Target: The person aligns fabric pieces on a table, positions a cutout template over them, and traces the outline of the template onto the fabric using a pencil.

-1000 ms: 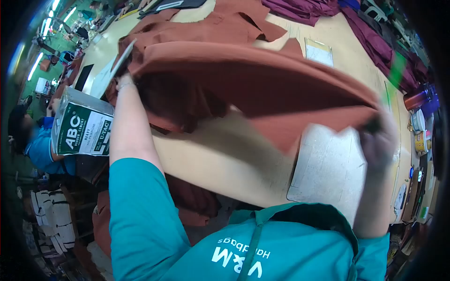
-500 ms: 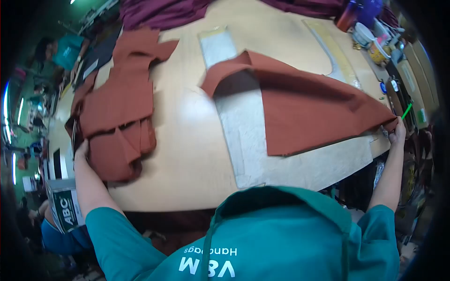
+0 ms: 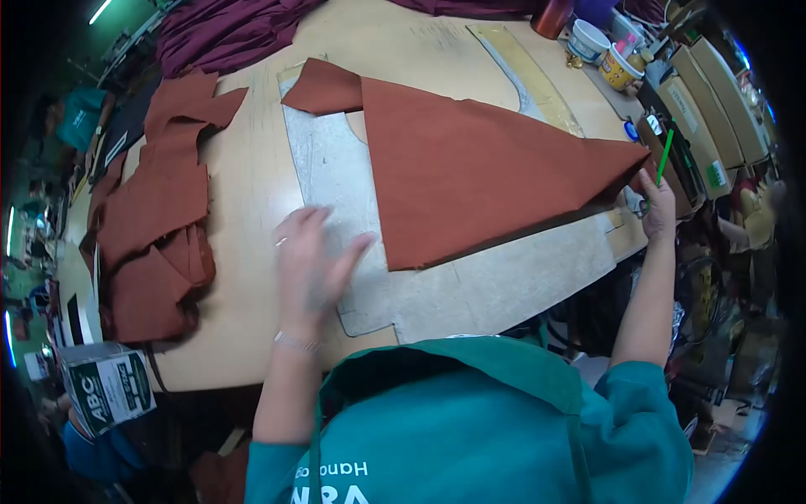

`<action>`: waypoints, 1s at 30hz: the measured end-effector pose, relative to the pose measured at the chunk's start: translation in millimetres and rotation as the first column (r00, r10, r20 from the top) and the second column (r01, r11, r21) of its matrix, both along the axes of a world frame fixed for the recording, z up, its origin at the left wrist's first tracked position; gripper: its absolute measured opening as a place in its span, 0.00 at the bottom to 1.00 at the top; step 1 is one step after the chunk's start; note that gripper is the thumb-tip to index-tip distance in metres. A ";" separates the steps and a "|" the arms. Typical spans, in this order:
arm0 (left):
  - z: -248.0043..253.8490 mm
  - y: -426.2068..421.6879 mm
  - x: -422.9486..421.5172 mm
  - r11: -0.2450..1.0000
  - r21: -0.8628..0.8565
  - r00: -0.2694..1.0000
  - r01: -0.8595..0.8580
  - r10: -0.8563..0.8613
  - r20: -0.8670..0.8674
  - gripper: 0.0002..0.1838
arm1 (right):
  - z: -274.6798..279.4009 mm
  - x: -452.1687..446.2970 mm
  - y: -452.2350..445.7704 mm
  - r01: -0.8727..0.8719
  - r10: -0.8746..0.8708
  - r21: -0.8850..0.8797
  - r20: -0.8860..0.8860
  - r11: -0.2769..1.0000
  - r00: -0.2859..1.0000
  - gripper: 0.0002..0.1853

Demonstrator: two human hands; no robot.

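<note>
A rust-brown piece of fabric (image 3: 478, 168) lies across a large whitish flat pattern sheet (image 3: 504, 286), its upper left end folded over. My right hand (image 3: 659, 210) is closed on the fabric's right corner, which is bunched and slightly raised. A thin green stick, perhaps a pen (image 3: 666, 155), juts up from the same hand. My left hand (image 3: 311, 260), a little blurred, hovers near the sheet's left edge with fingers apart and nothing in it. Left of it sits a loose heap of rust-brown fabric pieces (image 3: 155, 218).
Maroon cloth (image 3: 227, 34) is heaped at the table's far side. A yellow-edged pattern piece (image 3: 529, 76) lies behind the fabric. Tubs (image 3: 621, 69) and cardboard boxes (image 3: 701, 118) crowd the right. An ABC-labelled box (image 3: 107, 391) stands at the left; a person (image 3: 80, 118) is beyond.
My left hand has left the heap and moved right to the pattern sheet. The fabric has settled flatter, its raised left end now folded down. My right hand still holds the corner.
</note>
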State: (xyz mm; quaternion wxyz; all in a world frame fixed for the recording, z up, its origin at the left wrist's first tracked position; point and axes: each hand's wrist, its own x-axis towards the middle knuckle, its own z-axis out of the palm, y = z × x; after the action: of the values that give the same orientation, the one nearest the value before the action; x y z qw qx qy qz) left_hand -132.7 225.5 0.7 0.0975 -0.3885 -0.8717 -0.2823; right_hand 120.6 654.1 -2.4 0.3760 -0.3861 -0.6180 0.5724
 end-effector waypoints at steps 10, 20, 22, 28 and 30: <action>-37.5 86.7 22.5 0.997 0.058 0.940 -0.043 0.021 0.342 0.14 | 19.9 18.1 -41.3 -0.057 0.059 0.013 -0.146 0.998 0.987 0.12; 115.9 -56.6 11.9 0.601 0.740 0.512 -0.302 -0.553 0.658 0.13 | 96.6 58.2 -87.2 -0.071 0.287 0.688 -0.204 0.722 0.936 0.16; 110.9 -48.8 -17.5 0.580 0.698 0.539 -0.420 -0.460 0.706 0.13 | 124.4 3.0 -70.6 -0.365 0.360 -0.012 -0.140 0.931 0.922 0.15; 158.1 -15.3 -224.5 0.545 0.647 0.630 -0.533 -0.254 0.734 0.05 | 147.7 -199.8 68.8 -0.639 0.541 -0.130 -0.420 0.758 0.729 0.09; 216.4 -19.5 -259.8 0.552 0.760 0.759 -0.343 -0.315 0.571 0.06 | 202.7 -223.4 103.4 -0.783 0.700 -0.020 -0.434 0.622 0.567 0.07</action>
State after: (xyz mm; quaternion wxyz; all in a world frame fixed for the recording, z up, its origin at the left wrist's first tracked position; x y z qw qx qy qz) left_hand -392.5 206.0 217.1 -0.0375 -0.1627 -0.6093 -0.7751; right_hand -102.8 757.5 200.4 0.1697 -0.0060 -0.5718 0.8026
